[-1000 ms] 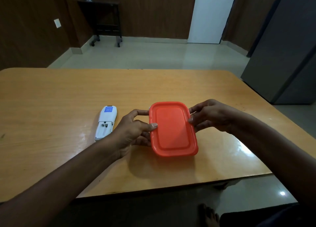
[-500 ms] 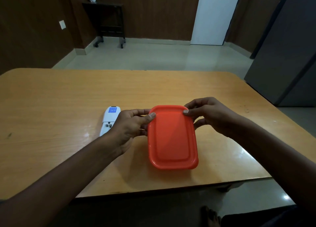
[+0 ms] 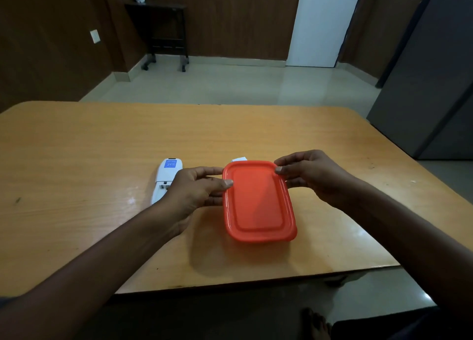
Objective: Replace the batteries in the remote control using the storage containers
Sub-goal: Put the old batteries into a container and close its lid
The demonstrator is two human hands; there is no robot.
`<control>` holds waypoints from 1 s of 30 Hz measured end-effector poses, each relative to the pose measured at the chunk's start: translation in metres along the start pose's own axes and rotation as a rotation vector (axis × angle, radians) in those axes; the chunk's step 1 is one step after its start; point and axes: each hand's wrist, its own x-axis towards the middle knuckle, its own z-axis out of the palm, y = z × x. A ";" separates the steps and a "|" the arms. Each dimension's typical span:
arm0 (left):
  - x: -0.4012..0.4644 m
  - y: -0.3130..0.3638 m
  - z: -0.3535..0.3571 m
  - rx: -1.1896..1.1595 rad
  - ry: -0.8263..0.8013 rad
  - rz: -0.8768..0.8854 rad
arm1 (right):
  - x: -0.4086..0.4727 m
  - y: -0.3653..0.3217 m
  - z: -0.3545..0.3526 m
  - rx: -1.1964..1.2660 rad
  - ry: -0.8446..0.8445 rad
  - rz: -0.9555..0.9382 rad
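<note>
**Orange lid swung lengthwise between both hands**

Since a second ago, the orange lid [image 3: 259,201] has turned from slanting across the view to lying nearly lengthwise, and both hands have crept up to its far corners.

At the left, the white remote control [image 3: 167,177] lies face down on the counter [image 3: 76,160], its blue label at the far end and its near end hidden behind the left wrist. The left hand [image 3: 194,193] has its grip clenched on the lid's far-left edge, thumb on top. Behind the lid's far rim peeks a small white object [image 3: 239,159], too hidden to identify. The right hand [image 3: 312,174] pinches the far-right corner, thumb pressed on the rim.
</note>
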 end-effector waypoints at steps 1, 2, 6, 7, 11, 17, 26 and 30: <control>-0.002 -0.001 0.000 0.002 -0.007 -0.026 | 0.000 0.001 -0.001 -0.009 -0.013 0.014; -0.003 -0.002 0.000 0.001 -0.012 -0.049 | -0.001 0.001 -0.002 -0.022 -0.032 0.032; -0.003 -0.004 -0.004 -0.032 0.002 -0.093 | -0.010 -0.004 -0.005 -0.073 -0.106 0.135; -0.003 -0.003 -0.004 -0.041 0.002 -0.101 | -0.013 -0.006 -0.006 -0.112 -0.130 0.161; -0.009 -0.001 -0.005 0.052 -0.132 -0.219 | -0.023 -0.009 -0.008 -0.243 -0.271 0.226; -0.012 -0.003 -0.004 0.098 -0.182 -0.174 | -0.023 -0.007 -0.004 -0.270 -0.322 0.243; -0.015 -0.009 -0.003 0.017 -0.026 -0.050 | -0.034 -0.009 0.001 -0.251 -0.206 0.140; -0.026 -0.006 0.004 0.231 -0.068 0.033 | -0.045 -0.017 0.011 -0.400 -0.323 0.149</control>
